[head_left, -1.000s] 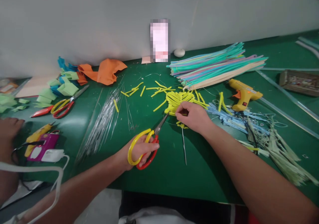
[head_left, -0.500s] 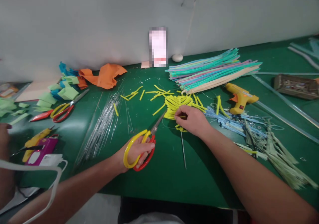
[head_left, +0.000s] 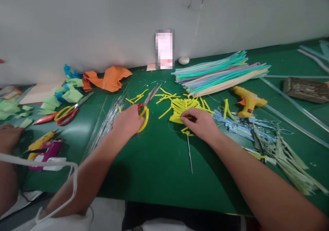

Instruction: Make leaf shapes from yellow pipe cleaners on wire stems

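In my left hand (head_left: 128,119) is a pair of scissors (head_left: 146,114) with red and yellow handles. Its blades are slightly parted and point away from me, over loose cut yellow pipe cleaner pieces (head_left: 167,95). My right hand (head_left: 202,123) pinches the near edge of a fan-like bunch of yellow pipe cleaners (head_left: 183,107), which lies on the green table (head_left: 159,169). The fingertips partly hide what they grip. Just below the bunch, a thin wire stem (head_left: 189,155) points toward me.
Bundled coloured pipe cleaners (head_left: 218,75) and a yellow glue gun (head_left: 248,102) lie at right. Thin wires (head_left: 110,121) lie under my left forearm. Farther left are other scissors (head_left: 68,114), orange paper (head_left: 115,78) and another person's hand (head_left: 10,137). A phone (head_left: 164,49) leans on the wall.
My left hand has moved up and away from me with the scissors, turning over so its back shows. The scissors have left the yellow bunch. My right hand has barely moved.
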### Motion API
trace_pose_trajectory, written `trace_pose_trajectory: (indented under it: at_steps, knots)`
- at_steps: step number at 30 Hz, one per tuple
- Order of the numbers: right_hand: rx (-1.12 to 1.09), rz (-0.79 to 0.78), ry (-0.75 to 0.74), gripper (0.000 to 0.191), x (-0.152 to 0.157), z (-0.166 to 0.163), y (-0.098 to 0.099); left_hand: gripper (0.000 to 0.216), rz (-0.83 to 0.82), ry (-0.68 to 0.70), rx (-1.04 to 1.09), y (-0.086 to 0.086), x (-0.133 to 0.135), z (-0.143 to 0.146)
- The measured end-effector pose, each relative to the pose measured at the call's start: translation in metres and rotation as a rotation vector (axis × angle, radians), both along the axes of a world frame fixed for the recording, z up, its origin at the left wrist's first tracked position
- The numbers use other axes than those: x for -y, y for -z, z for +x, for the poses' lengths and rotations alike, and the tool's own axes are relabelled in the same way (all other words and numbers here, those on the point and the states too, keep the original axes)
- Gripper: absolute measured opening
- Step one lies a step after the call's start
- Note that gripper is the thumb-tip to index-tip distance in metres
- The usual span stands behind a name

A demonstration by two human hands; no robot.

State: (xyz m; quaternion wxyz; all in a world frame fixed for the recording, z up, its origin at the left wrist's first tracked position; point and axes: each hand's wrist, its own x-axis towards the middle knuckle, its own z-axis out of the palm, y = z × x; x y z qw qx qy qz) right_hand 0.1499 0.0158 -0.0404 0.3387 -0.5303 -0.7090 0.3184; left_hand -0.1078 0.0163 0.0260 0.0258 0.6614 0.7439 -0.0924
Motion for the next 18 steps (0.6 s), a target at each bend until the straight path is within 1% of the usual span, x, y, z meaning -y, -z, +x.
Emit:
trace_pose_trajectory:
  at_steps: [3, 5, 10, 13, 15, 18]
  knots:
    - [0.008, 0.012, -0.021, 0.010, -0.001, 0.000, 0.001, 0.044, 0.047, 0.012, -0.012, 0.000, -0.001, 0.004]
    - [0.021, 0.049, -0.049, 0.010, -0.001, 0.000, 0.000, 0.047, 0.069, 0.022, -0.025, 0.000, -0.003, 0.004]
    - [0.148, 0.217, -0.155, 0.014, 0.000, -0.002, -0.004, 0.051, 0.036, 0.040, -0.063, 0.007, -0.008, -0.002]
    - [0.166, 0.257, -0.155, 0.016, 0.000, -0.002, -0.005, 0.054, 0.014, 0.078, -0.014, 0.006, -0.008, -0.008]
    - [0.141, 0.245, -0.140, 0.016, 0.000, -0.003, -0.005, 0.053, 0.013, 0.106, 0.041, 0.001, -0.007, -0.009]
    - [0.094, 0.221, -0.140, 0.017, 0.001, -0.003, -0.007, 0.038, 0.098, 0.184, 0.150, -0.008, -0.001, -0.002]
